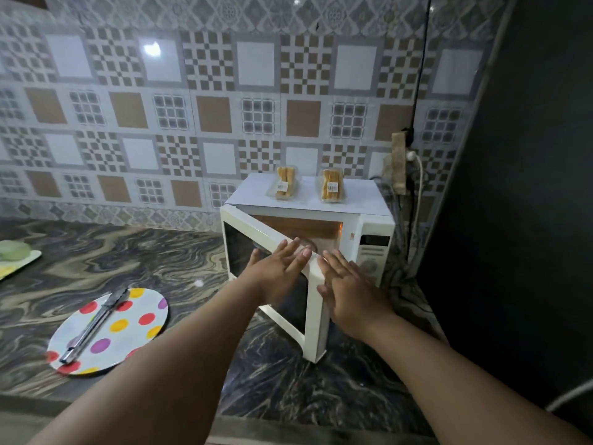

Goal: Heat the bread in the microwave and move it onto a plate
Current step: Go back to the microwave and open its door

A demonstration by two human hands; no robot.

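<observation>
Pressing flat hand [278, 271] on microwave door [313, 303].

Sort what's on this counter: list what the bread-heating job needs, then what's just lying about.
For the job: microwave, its open door, two bread packs, spotted plate, tongs, both hands on the door.

Lying about: green item on tray, wall socket.

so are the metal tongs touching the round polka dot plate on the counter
Touching. The head view shows the metal tongs lying flat across the round polka dot plate, resting on its surface, with no gap visible beneath them.
</observation>
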